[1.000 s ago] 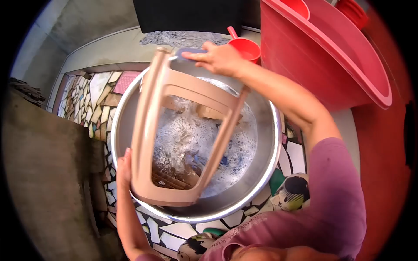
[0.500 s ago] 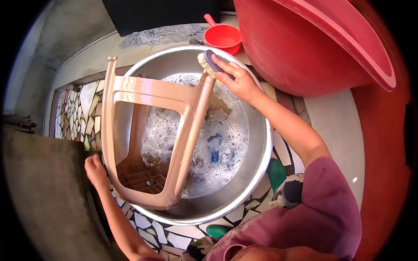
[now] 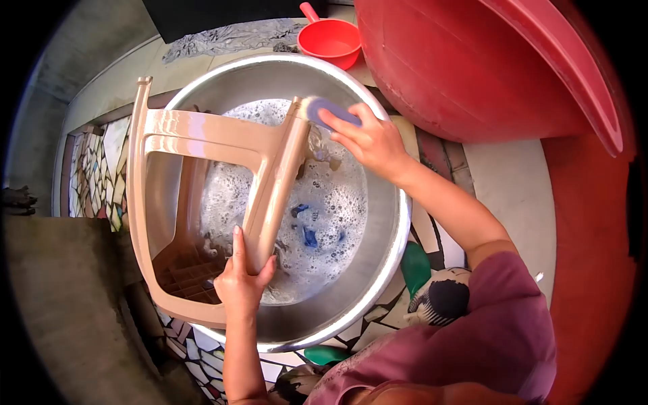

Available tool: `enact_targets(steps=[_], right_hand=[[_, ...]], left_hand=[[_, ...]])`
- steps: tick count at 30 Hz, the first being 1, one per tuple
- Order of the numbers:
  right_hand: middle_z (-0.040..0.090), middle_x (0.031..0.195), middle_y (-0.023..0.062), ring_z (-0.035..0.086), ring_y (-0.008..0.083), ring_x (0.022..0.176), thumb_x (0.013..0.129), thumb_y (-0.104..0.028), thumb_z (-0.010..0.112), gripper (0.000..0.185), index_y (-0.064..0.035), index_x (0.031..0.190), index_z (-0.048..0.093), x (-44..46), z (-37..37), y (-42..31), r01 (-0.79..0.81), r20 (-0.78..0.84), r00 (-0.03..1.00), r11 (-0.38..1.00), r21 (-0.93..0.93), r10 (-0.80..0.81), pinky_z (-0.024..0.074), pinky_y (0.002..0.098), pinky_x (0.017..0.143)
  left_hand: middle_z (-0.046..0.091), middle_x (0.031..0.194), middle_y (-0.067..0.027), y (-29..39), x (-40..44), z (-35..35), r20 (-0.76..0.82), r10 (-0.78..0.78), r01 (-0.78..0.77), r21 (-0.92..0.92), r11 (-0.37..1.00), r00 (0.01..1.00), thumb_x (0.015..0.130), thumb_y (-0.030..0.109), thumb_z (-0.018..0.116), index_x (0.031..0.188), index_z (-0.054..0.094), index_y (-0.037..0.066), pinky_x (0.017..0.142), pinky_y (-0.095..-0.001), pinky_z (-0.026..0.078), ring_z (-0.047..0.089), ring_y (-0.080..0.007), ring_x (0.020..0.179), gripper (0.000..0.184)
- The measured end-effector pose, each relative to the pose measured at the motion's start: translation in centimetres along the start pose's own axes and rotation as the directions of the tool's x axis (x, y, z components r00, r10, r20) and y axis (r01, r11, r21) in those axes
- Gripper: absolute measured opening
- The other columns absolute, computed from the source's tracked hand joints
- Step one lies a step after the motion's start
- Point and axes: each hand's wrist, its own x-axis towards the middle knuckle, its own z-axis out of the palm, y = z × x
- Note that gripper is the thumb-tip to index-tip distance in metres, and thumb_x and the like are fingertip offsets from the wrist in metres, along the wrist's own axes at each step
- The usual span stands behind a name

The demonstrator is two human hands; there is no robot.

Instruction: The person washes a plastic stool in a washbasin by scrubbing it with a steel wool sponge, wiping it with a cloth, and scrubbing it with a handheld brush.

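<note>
A beige plastic stool [image 3: 202,128] lies tilted in a large round metal basin [image 3: 378,250], which holds soapy water [image 3: 337,202]. My left hand [image 3: 241,283] grips the stool's near leg, thumb on one side and fingers on the other. In my right hand [image 3: 374,142] is a scrub brush [image 3: 327,111] with a purple-grey back, its bristles against the end of that same leg. Small blue pieces [image 3: 309,236] show in the suds; what they are I cannot make out.
Behind the basin stands a red dipper [image 3: 331,42] with a handle. A big red tub [image 3: 466,74] leans at the upper right. A grey crumpled sheet [image 3: 229,40] lies at the back. Mosaic tile floor [image 3: 202,358] surrounds the basin, and a concrete block [image 3: 61,290] stands at left.
My left hand has come from outside the stool's left side onto the near leg. My right hand keeps the brush at the leg's end. The view has shifted slightly.
</note>
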Motion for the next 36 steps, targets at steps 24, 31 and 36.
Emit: enact_targets(steps=[24, 31, 36], right_hand=[[0.054, 0.093, 0.0097, 0.066, 0.0254, 0.062, 0.088, -0.034, 0.066, 0.046, -0.0448, 0.132, 0.056, 0.9, -3.0, -1.3, -0.07, 0.011, 0.997, 0.987, -0.144, 0.072, 0.0546, 0.0378, 0.054], [0.058, 0.098, 0.0087, 0.067, 0.0238, 0.067, 0.086, -0.031, 0.069, 0.052, -0.0451, 0.134, 0.054, -0.1, -4.9, -1.0, -0.02, 0.216, 0.973, 0.968, -0.252, 0.077, 0.0543, 0.034, 0.055], [0.058, 0.098, 0.0085, 0.067, 0.0236, 0.067, 0.087, -0.032, 0.067, 0.05, -0.0468, 0.133, 0.054, 1.7, -4.2, -3.3, -0.05, 0.213, 0.969, 0.944, -0.326, 0.125, 0.0538, 0.0332, 0.054]], left_hand=[[0.071, 0.085, -0.0161, -1.3, 0.3, -0.5, -0.089, 0.106, -0.111, -0.05, 0.993, 0.99, 0.064, 0.033, 0.085, 0.144, 0.047, 0.016, 0.06, -0.0373, 0.055, 0.071, -0.0303, 0.069, 0.091], [0.071, 0.088, -0.017, -1.4, 0.6, -0.7, -0.059, 0.064, -0.068, -0.064, 0.996, 0.996, 0.065, 0.026, 0.084, 0.146, 0.046, 0.018, 0.065, -0.0373, 0.055, 0.071, -0.03, 0.074, 0.09], [0.071, 0.081, -0.014, -1.6, 0.1, 0.1, -0.139, 0.16, -0.166, -0.033, 0.986, 0.977, 0.063, 0.033, 0.085, 0.143, 0.049, 0.017, 0.056, -0.0375, 0.054, 0.069, -0.0298, 0.064, 0.089]])
